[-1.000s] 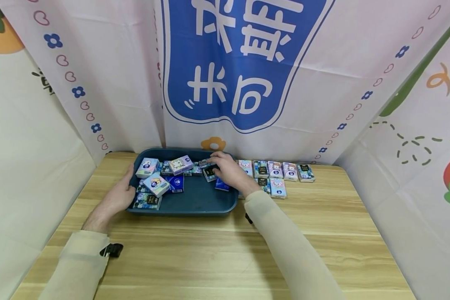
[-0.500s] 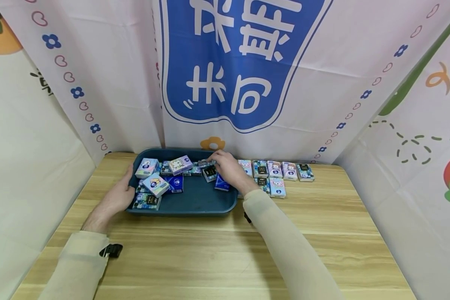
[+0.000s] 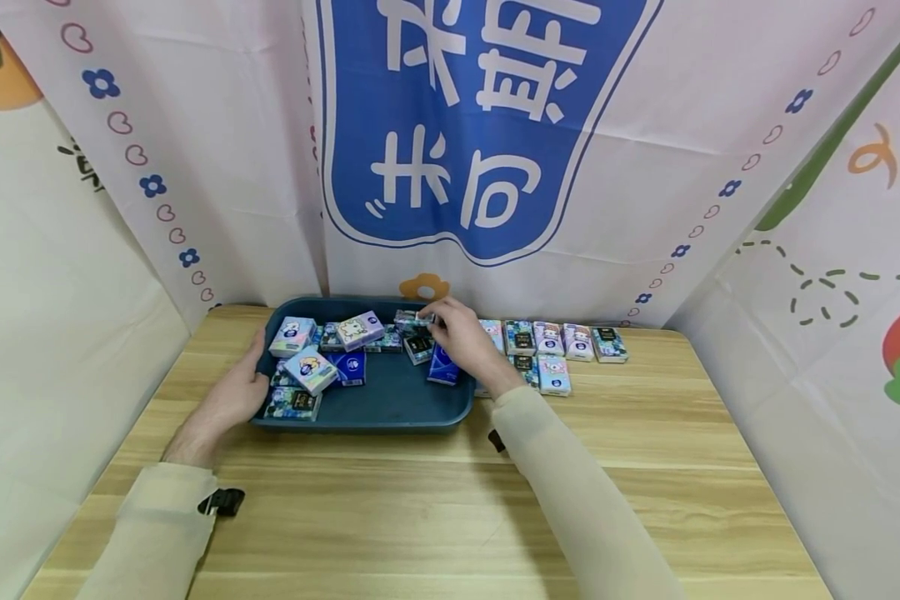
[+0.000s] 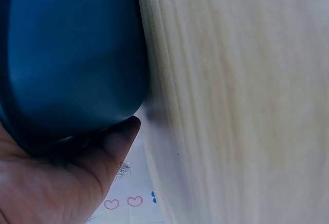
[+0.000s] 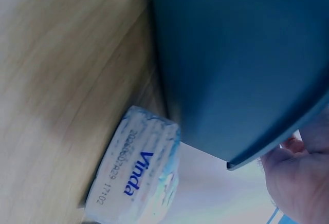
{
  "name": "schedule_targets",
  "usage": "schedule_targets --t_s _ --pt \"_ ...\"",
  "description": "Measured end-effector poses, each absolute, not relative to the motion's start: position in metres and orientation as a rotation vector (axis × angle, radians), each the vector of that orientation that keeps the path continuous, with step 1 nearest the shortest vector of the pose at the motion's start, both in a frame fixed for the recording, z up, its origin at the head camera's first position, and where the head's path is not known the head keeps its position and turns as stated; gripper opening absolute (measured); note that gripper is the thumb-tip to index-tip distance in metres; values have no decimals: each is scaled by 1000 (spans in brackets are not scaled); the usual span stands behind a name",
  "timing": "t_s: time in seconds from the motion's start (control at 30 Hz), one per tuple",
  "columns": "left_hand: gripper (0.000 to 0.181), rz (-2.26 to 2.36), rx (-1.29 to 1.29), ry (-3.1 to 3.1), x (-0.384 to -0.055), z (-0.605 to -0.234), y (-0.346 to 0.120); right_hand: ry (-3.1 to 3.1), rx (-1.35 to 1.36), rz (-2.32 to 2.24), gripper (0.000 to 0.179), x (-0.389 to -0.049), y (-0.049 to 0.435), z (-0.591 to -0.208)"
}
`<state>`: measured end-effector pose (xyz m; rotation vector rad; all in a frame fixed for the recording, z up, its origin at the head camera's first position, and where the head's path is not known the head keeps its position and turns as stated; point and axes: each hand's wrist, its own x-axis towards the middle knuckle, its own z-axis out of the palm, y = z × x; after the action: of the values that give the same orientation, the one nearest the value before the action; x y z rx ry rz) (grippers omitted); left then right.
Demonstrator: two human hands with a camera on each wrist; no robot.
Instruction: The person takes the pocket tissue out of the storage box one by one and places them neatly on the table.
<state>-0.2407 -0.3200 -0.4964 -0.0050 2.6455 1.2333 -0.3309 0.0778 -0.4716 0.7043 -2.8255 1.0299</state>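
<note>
In the head view, a dark teal tray [image 3: 378, 408] holds several small tissue packs, some stacked on others. My left hand [image 3: 236, 392] grips its left end; in the left wrist view, the fingers [image 4: 110, 149] lie against the outer wall below the rim. Over the tray's back right part, my right hand [image 3: 461, 333] pinches the end of a dark floral tissue pack [image 3: 411, 320]. Just below are another dark pack [image 3: 418, 350] and a blue pack [image 3: 443, 367]. In the right wrist view, the tray wall [image 5: 241, 70] hides the fingertips.
Right of the tray, tissue packs [image 3: 549, 337] lie in two neat rows on the wooden table [image 3: 390, 517]. One marked Vinda [image 5: 136, 172] sits close to the tray's wall. A printed curtain [image 3: 615, 208] hangs right behind the table.
My right hand has shifted slightly right, and the dark floral pack at its fingertips has risen a little, showing more of itself. The left hand stays on the tray.
</note>
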Motion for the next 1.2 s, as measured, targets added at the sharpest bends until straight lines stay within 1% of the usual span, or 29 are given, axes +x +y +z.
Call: schedule_targets --t_s 0.23,0.77,1.2 --pt "80 1210 -6 2652 -240 -495 -320 -2794 599 1151 28 -321 85 -465" --pt "80 1184 -22 2646 -241 -495 -322 -2725 512 1210 28 -297 114 -446" --pt "80 1197 -26 2635 -242 -497 -322 -2699 484 1233 28 -283 144 -439"
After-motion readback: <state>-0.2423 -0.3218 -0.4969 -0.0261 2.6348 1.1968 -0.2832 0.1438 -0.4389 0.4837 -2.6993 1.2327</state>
